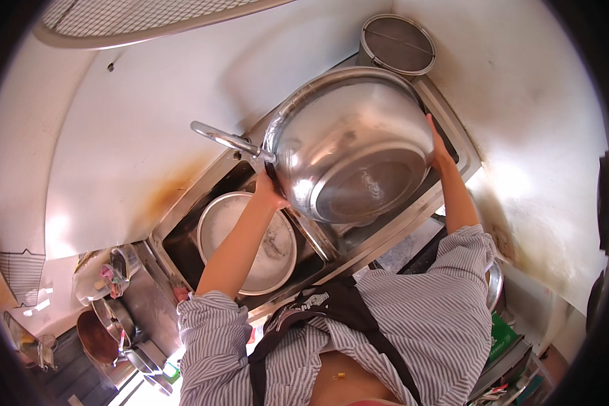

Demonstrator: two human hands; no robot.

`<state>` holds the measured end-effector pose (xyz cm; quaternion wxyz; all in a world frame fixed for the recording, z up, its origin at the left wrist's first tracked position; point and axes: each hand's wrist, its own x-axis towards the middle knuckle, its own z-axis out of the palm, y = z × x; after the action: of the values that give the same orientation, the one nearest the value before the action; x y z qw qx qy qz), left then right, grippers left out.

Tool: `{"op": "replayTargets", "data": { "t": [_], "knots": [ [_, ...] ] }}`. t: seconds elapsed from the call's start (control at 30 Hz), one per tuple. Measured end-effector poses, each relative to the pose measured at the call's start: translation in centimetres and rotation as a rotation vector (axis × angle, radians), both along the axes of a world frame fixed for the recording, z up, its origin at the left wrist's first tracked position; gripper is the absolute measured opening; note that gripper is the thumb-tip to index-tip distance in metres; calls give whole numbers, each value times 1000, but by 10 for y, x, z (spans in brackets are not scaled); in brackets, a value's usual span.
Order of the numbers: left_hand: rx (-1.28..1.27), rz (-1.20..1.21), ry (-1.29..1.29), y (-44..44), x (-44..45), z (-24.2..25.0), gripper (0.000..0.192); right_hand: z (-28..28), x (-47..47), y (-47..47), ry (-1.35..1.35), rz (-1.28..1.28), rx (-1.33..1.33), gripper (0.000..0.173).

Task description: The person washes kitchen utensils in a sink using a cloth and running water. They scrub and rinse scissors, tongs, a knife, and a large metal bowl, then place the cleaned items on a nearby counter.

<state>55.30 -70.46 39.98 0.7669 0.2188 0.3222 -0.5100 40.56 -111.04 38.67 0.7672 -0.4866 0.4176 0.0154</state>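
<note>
A large stainless-steel basin [358, 132] is tilted over the right part of a double sink [330, 242], its round underside facing me. My left hand [270, 192] grips its left side near the rim. On the opposite side, my right hand [438, 144] holds the wall, some fingers hidden behind it. Below my left forearm, a round metal bowl [271, 271] of whitish, foamy liquid sits in the left sink compartment. The chrome faucet [228, 137] extends left of the basin; the basin hides part of it.
A round metal sieve [398, 44] stands in the back right corner, against the metal wall [528, 96]. A mesh-bottomed frame [152, 20] overhangs at upper left. Several pans, including a brown one [97, 336], are at lower left. A green package [502, 335] lies low on the right.
</note>
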Motion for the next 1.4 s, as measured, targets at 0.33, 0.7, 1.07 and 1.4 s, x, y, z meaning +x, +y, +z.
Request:
{"op": "replayTargets", "data": {
  "t": [0.33,0.7,1.07,1.4],
  "knots": [
    [348,2,-69,-23,21,11,27,34,-48,1,-256,-6,-355,69],
    [629,-23,-792,65,6,123,72,2,-75,135,-382,-169,192,53],
    [729,-94,-1358,65,-23,107,81,-31,-78,129,-24,-48,60,23],
    [945,-356,-1255,58,-17,-3,44,152,-51,96,-405,-71,-104,7]
  ]
}}
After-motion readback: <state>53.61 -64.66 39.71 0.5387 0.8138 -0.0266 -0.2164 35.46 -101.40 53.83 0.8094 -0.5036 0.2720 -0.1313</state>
